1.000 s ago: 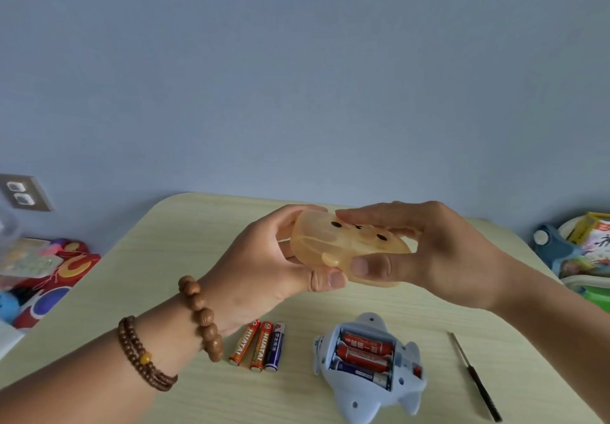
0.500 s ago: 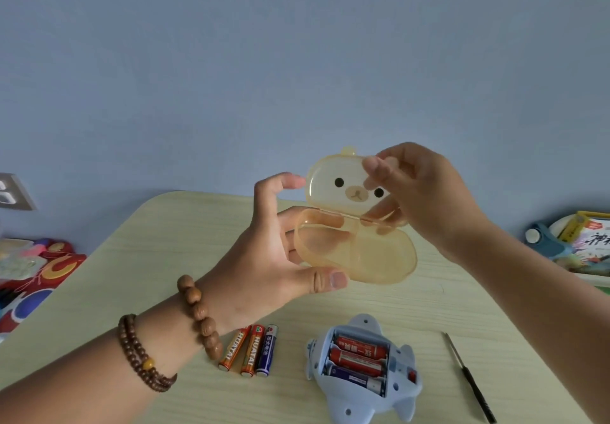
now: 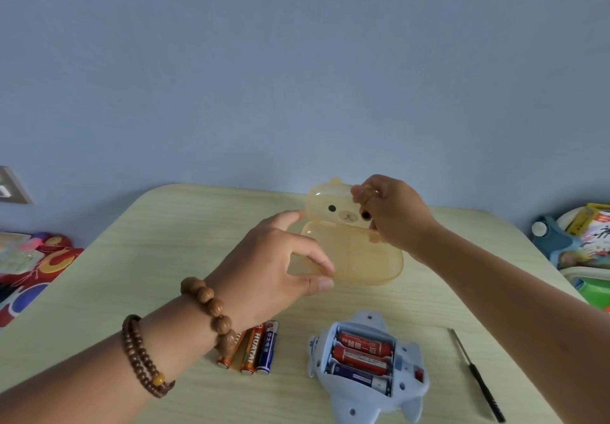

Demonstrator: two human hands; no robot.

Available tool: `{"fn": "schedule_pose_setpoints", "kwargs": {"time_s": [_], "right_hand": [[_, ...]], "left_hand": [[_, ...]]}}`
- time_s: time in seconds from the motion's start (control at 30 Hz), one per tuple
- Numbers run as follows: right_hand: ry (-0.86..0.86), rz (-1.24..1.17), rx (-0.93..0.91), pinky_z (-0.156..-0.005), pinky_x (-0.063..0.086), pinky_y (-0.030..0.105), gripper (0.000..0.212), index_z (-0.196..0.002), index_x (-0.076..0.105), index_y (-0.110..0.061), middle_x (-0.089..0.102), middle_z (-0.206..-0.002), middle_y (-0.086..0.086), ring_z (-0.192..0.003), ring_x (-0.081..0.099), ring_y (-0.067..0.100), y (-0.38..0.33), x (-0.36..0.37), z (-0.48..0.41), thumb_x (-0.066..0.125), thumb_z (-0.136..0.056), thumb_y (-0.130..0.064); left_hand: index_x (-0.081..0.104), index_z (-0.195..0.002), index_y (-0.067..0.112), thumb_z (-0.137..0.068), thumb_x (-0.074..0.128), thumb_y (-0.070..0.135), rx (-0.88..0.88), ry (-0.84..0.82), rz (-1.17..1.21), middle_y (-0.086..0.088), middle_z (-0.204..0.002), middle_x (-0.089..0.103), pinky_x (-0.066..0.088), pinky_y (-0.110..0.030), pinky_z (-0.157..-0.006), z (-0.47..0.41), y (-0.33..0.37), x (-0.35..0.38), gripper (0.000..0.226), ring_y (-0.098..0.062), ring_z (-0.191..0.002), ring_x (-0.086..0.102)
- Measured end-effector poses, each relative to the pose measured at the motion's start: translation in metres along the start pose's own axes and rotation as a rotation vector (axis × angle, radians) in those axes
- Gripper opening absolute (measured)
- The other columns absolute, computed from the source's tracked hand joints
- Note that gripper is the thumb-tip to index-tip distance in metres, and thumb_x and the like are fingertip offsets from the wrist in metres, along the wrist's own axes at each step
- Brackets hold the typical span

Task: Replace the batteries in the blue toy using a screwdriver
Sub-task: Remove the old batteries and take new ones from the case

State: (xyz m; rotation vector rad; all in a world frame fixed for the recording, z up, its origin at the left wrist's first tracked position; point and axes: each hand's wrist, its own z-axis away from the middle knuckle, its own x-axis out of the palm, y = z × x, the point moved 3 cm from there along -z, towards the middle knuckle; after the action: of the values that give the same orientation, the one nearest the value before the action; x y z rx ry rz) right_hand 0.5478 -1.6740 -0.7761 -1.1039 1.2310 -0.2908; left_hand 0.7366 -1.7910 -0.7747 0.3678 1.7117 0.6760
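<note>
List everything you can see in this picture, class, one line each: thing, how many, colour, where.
pale wood-grain table: one, cream, lower frame
translucent bear-face plastic case: one, orange, open, held over the table's middle
light blue plastic toy: one, blue, near edge, compartment open
fitted cylindrical batteries: three, two red and one blue, inside the toy
loose cylindrical batteries: three, two orange and one blue, left of the toy
thin black-handled screwdriver: one, black, right of the toy
wall socket: one, white, far left
colourful toy heaps: two, mixed, off the table's left and right
wooden bead bracelets: two, brown, left wrist
left hand: one, grip on the case's base
right hand: one, grip on the case's lid
</note>
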Motion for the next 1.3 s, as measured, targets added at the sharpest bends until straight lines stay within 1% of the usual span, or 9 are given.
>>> {"fn": "schedule_pose_setpoints", "kwargs": {"time_s": [0.1, 0.2, 0.33, 0.47, 0.63, 0.83, 0.97, 1.13, 1.3], "right_hand": [[-0.04, 0.116, 0.03, -0.051, 0.042, 0.025, 0.034, -0.095, 0.066, -0.013, 0.069, -0.087, 0.003, -0.06, 0.054, 0.016, 0.013, 0.003, -0.003, 0.053, -0.102, -0.044], [-0.059, 0.179, 0.037, -0.053, 0.037, 0.027, 0.039, -0.091, 0.061, -0.008, 0.067, -0.084, 0.004, -0.06, 0.049, 0.016, 0.021, 0.008, -0.004, 0.051, -0.103, -0.044], [-0.069, 0.203, 0.045, -0.055, 0.037, 0.029, 0.04, -0.09, 0.061, -0.006, 0.061, -0.078, 0.001, -0.063, 0.049, 0.017, 0.026, 0.014, -0.003, 0.053, -0.102, -0.044], [-0.089, 0.269, 0.036, -0.053, 0.038, 0.027, 0.037, -0.089, 0.069, -0.013, 0.06, -0.071, -0.005, -0.062, 0.052, 0.015, 0.028, 0.017, -0.002, 0.057, -0.099, -0.046], [-0.037, 0.282, -0.009, -0.059, 0.048, 0.027, 0.021, -0.102, 0.073, -0.029, 0.065, -0.08, -0.012, -0.069, 0.061, 0.007, 0.025, 0.019, 0.005, 0.063, -0.094, -0.045], [0.155, 0.328, -0.314, -0.08, 0.051, 0.025, 0.044, -0.122, 0.07, -0.034, 0.067, -0.118, -0.006, -0.1, 0.065, 0.012, -0.024, -0.021, 0.041, 0.057, -0.09, -0.061], [-0.091, 0.239, -0.403, -0.077, 0.048, 0.004, 0.061, -0.123, 0.056, -0.054, 0.059, -0.119, -0.035, -0.111, 0.055, -0.015, -0.061, -0.046, 0.139, 0.053, -0.072, -0.087], [-0.312, 0.473, -0.377, -0.087, 0.042, 0.008, 0.108, -0.142, 0.012, -0.068, 0.012, -0.145, -0.053, -0.136, 0.018, -0.027, -0.018, -0.026, 0.186, 0.053, -0.048, -0.101], [-0.316, 0.319, -0.265, -0.083, 0.049, 0.007, 0.084, -0.123, 0.031, -0.072, 0.031, -0.138, -0.049, -0.119, 0.045, -0.023, 0.001, -0.018, 0.183, 0.08, -0.054, -0.078]], "left_hand": [[0.075, -0.095, 0.046, -0.089, 0.07, 0.036, 0.065, -0.006, -0.07, 0.019, -0.153, 0.024, 0.023, -0.019, -0.107, -0.001, -0.005, 0.007, 0.012, 0.001, -0.145, 0.011], [0.075, -0.094, 0.044, -0.09, 0.07, 0.032, 0.147, 0.019, -0.172, 0.018, -0.134, 0.033, 0.034, -0.015, -0.093, -0.004, -0.009, 0.012, 0.014, -0.002, -0.13, 0.027], [0.077, -0.091, 0.04, -0.085, 0.076, 0.03, 0.218, 0.044, -0.205, 0.02, -0.107, 0.044, 0.047, -0.02, -0.088, -0.007, -0.011, 0.012, 0.012, -0.001, -0.105, 0.043], [0.079, -0.095, 0.037, -0.085, 0.077, 0.028, 0.25, -0.013, -0.21, 0.02, -0.097, 0.052, 0.051, -0.028, -0.082, -0.006, -0.013, 0.016, 0.013, -0.004, -0.1, 0.046], [0.078, -0.101, 0.036, -0.084, 0.077, 0.028, 0.295, -0.045, -0.199, 0.018, -0.093, 0.055, 0.051, -0.027, -0.081, -0.006, -0.014, 0.018, 0.018, -0.003, -0.099, 0.046], [0.077, -0.101, 0.039, -0.084, 0.077, 0.031, 0.337, -0.027, -0.236, 0.021, -0.096, 0.052, 0.053, -0.03, -0.08, -0.004, -0.014, 0.016, 0.018, -0.004, -0.099, 0.047], [0.073, -0.103, 0.045, -0.089, 0.07, 0.034, 0.311, -0.056, -0.253, 0.024, -0.099, 0.043, 0.049, -0.029, -0.084, -0.003, -0.016, 0.017, 0.018, 0.003, -0.098, 0.04], [0.076, -0.104, 0.042, -0.085, 0.075, 0.032, 0.316, -0.036, -0.221, 0.022, -0.1, 0.05, 0.044, -0.02, -0.081, -0.002, -0.015, 0.019, 0.022, 0.003, -0.097, 0.043], [0.072, -0.111, 0.041, -0.082, 0.077, 0.034, 0.295, 0.009, -0.185, 0.022, -0.102, 0.049, 0.044, -0.018, -0.09, 0.004, -0.013, 0.009, 0.031, 0.0, -0.104, 0.048]]}}
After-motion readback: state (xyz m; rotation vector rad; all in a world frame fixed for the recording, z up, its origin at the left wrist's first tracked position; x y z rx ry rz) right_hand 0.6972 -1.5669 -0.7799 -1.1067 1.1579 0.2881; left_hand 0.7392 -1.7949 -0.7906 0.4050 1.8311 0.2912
